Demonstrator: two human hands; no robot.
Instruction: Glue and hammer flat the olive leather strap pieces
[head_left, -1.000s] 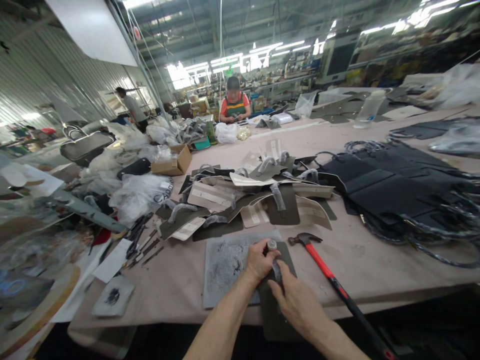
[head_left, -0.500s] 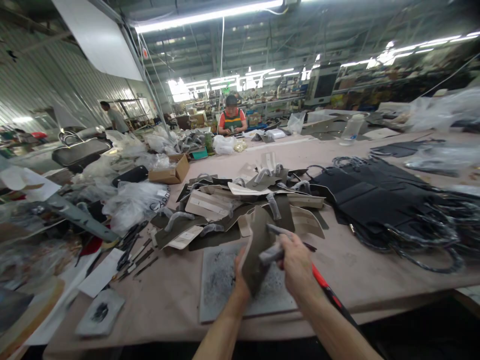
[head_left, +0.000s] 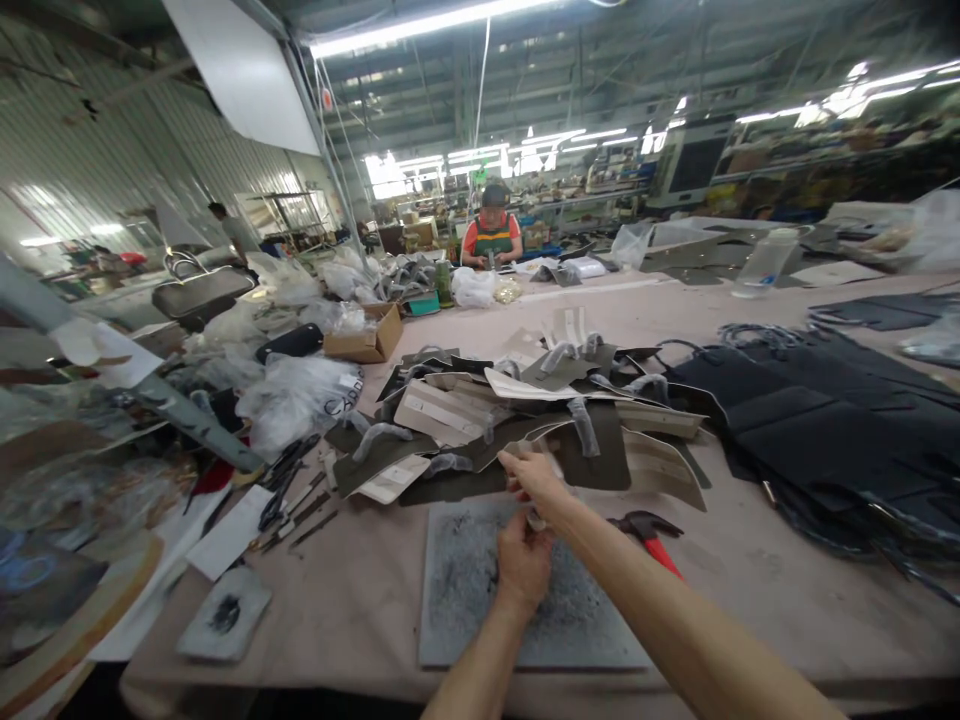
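My right hand point(head_left: 534, 477) reaches forward to the near edge of a pile of olive and beige leather pieces point(head_left: 525, 420) with plastic-wrapped handles. Its fingers are pinched on the edge of one olive piece point(head_left: 559, 455) lying on that pile. My left hand point(head_left: 523, 562) hovers over a scuffed grey pad point(head_left: 465, 610) just behind the right wrist. Its fingers are curled round something small and pale that I cannot make out. A red-handled hammer point(head_left: 646, 528) lies on the table to the right of both hands.
Black bag panels with cords point(head_left: 817, 420) cover the right side. Scissors and small tools point(head_left: 289, 490), plastic bags point(head_left: 300, 395) and a cardboard box point(head_left: 367, 340) lie at left. A person in an orange top point(head_left: 491, 235) works at the table's far end; another stands far left.
The olive piece that both hands lifted off the pad half a second ago now lies at the pile's edge. My right hand has stretched forward; my left hand has dropped back over the pad.
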